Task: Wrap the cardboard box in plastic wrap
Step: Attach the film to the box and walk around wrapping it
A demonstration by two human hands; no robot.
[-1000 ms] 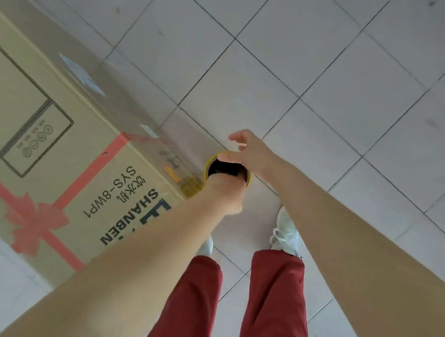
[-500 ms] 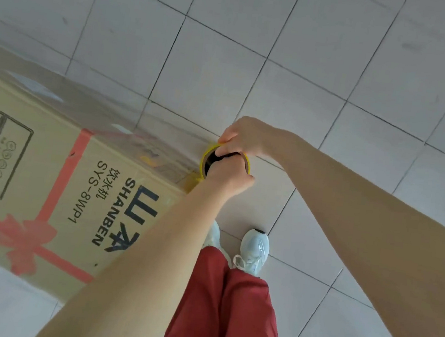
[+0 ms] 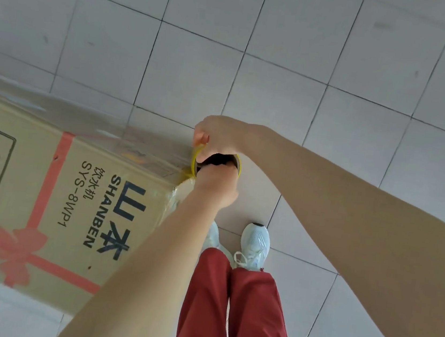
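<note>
A large brown cardboard box (image 3: 45, 188) with black "SHANBEN" print and a red ribbon pattern stands on the floor at the left. Clear plastic film covers its far side and runs toward the roll. A plastic wrap roll (image 3: 195, 162) with a yellow rim and dark core stands upright at the box's right corner. My left hand (image 3: 216, 187) grips the roll's near side. My right hand (image 3: 216, 137) curls over the far rim, its fingers reaching into the core. Most of the roll is hidden by both hands.
Pale grey floor tiles (image 3: 312, 67) stretch on all sides. My red trousers (image 3: 229, 309) and white shoes (image 3: 255, 245) stand just right of the box's corner, below the hands.
My right hand has closed over the roll's rim, where it hovered with looser fingers before. The view has swung, so the box now lies more level at the left, and my feet stand closer together.
</note>
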